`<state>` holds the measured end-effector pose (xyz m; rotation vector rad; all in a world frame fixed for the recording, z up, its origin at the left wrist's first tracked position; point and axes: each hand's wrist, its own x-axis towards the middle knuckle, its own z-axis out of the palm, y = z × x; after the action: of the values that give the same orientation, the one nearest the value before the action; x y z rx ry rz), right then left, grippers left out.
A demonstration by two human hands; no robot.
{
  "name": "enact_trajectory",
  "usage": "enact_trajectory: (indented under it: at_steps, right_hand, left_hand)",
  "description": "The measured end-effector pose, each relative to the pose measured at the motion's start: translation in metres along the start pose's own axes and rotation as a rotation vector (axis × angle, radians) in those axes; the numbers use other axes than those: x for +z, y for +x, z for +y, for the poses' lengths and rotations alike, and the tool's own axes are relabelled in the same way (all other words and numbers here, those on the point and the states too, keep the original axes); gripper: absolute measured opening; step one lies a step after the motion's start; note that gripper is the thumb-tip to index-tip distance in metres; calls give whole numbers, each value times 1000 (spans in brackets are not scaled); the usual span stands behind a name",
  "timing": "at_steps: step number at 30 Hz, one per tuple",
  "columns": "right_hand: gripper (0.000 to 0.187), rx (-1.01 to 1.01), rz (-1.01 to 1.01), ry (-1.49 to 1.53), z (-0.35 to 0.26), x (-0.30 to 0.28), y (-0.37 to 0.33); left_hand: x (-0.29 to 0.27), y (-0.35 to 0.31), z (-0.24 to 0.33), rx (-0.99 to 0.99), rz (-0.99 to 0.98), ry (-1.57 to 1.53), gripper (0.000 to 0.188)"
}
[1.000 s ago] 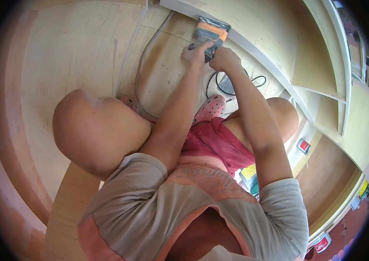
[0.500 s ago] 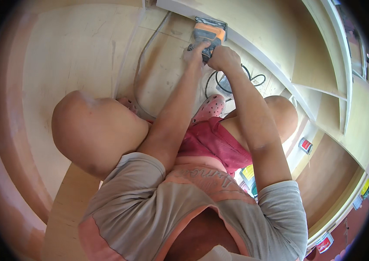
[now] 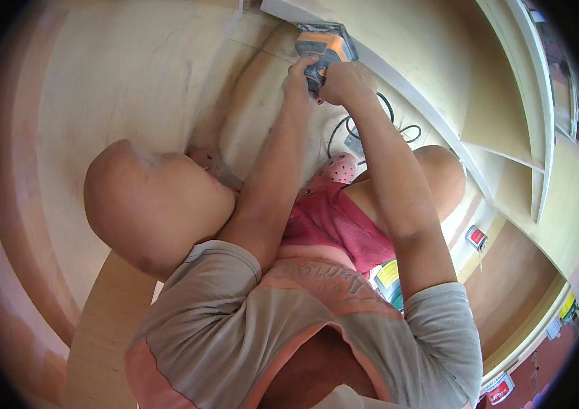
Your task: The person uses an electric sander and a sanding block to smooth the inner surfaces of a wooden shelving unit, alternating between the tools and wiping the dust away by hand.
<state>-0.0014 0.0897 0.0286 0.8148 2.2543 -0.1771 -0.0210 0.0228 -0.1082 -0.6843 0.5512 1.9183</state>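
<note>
Both my arms stretch forward to an orange and black power sander (image 3: 322,46). My left hand (image 3: 298,78) is closed on its left side, with the thumb along the body. My right hand (image 3: 347,83) wraps its right side and near end. The sander's dark flat pad presses against, or sits very close to, the pale edge board (image 3: 385,67) of a wooden cabinet; exact contact is hard to make out. Part of the sander's grip is hidden beneath my fingers.
A black cable (image 3: 409,131) loops on the floor right of my arms. A pink clog (image 3: 336,169) shows between my knees. Wooden shelving (image 3: 501,123) curves along the right, with a red-labelled can (image 3: 476,237) near it. A pale wooden panel (image 3: 119,82) rises at left.
The sander has shifted slightly left and turned, its pad now tilted differently against the board. Both hands moved with it, keeping their hold.
</note>
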Motion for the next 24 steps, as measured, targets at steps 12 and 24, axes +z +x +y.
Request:
enact_trajectory:
  at_steps: [12, 24]
  right_hand:
    - [20, -115, -15, -12, -27, -12, -3]
    - [58, -180, 108, 117, -65, -24, 9]
  left_hand:
    - [-8, 9, 27, 28, 96, -17, 31]
    - [9, -6, 97, 386, 184, 143, 33]
